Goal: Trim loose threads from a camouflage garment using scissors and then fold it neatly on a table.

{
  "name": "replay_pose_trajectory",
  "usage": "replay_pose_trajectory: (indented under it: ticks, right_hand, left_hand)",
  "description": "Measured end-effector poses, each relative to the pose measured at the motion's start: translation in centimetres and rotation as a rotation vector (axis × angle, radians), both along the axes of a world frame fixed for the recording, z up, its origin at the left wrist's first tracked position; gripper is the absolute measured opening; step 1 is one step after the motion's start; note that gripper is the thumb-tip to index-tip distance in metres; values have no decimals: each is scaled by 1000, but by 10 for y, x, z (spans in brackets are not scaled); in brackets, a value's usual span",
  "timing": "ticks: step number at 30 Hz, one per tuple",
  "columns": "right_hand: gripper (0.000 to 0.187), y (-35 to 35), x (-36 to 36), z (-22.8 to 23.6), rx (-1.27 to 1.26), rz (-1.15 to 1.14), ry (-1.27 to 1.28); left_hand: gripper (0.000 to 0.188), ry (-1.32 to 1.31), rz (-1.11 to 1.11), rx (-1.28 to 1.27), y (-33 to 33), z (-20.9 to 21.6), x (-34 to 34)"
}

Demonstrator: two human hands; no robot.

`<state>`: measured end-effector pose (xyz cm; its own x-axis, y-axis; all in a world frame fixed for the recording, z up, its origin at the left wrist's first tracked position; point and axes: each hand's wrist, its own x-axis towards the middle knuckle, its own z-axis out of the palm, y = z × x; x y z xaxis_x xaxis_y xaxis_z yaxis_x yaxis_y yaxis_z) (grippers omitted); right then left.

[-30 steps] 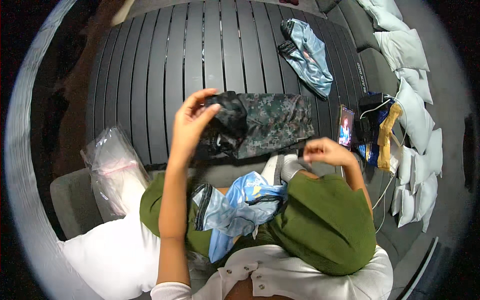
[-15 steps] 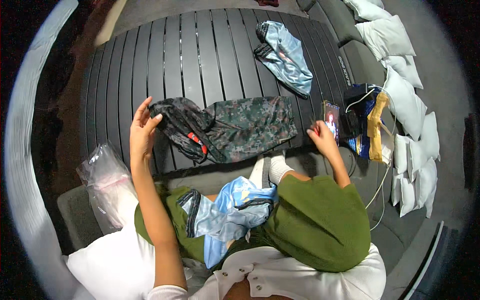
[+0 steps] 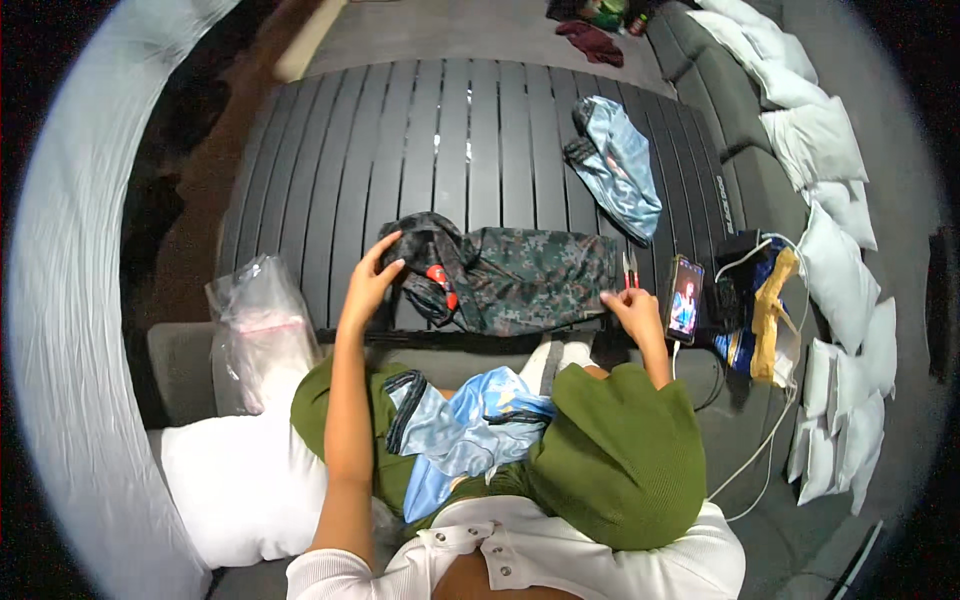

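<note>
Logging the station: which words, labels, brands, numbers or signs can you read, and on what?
Slatted table: pale lettering along its right edge; I won't transcribe it.
Camouflage garment, red patch: any markings too small.
Phone screen: too small.
Blue-and-yellow package: too blurred.

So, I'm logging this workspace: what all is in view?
Camouflage garment: one, green-brown, table's near edge
Satiny garment: one, pale blue, table's right side
Lap garment: one, light blue, lap
Pliers or cutters: one, red-handled, beside camouflage garment
Slatted table: one, dark grey, centre
Smartphone: one, dark, table's near right
Box: one, black, beyond smartphone
Cables: several, white, black, right
Package: one, blue-yellow, right
Plastic bag: one, clear, left
Pillows: many, white, mostly right
Sofa: count unclear, grey, near and right
Cloth: one, dark red, beyond table
Sheet: one, whitish, far left
Bottoms: one, green, legs
Socks: two, pale, below table edge
Buttoned top: one, white, torso
Left hand: one, bare, at camouflage garment
Right hand: one, bare, at red handles
</note>
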<state>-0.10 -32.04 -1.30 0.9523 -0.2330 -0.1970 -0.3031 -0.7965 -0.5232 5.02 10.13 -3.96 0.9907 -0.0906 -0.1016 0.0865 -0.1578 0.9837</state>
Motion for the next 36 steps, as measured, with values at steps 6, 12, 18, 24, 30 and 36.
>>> replay_pose_trajectory:
  ticks: [6,12,18,24,30,36]
  right_hand:
    - [31,-13,8,5,233,-46,-300]
    - [13,-25,28,57,1170,-130,-424]
    - [22,-10,11,149,1371,230,-269]
    - [14,-28,-15,207,1353,295,-262]
    - [26,-17,-43,244,1231,181,-614]
    - [23,-29,-41,237,1129,223,-767]
  left_hand:
    - [36,64,287,-248,2,42,-35]
    - [33,-99,351,-715,36,87,-68]
    - [52,-393,245,-337,63,172,-105]
    - [33,-266,227,-308,90,224,-135]
    - [27,-372,312,-271,106,248,-147]
    - [27,-332,240,-129,92,246,-138]
